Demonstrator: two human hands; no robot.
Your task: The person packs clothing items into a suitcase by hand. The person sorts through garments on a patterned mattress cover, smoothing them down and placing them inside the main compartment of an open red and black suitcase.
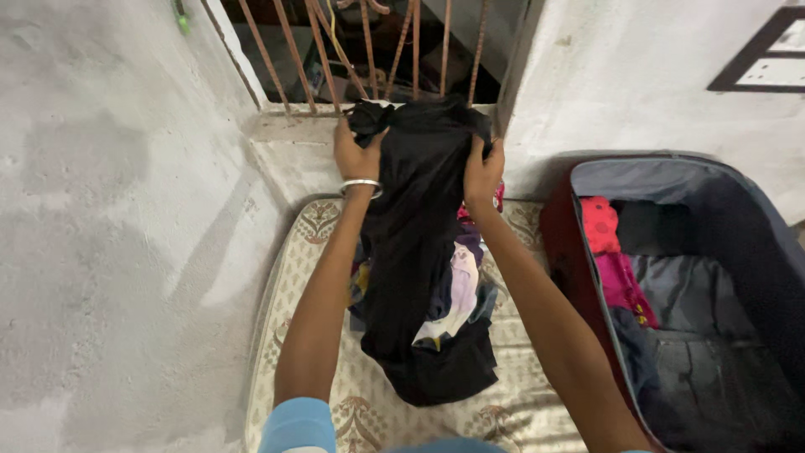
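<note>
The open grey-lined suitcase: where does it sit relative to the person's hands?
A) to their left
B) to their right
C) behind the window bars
B: the open grey-lined suitcase lies right of both hands, which grip a black cloth garment.

Black garment (415,243), held up, hanging limp over mattress (293,335)

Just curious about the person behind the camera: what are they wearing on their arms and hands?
Both forearms are bare. The left hand has a thin silver bangle at the wrist and a light blue sleeve above the elbow. The right hand wears nothing visible.
</note>
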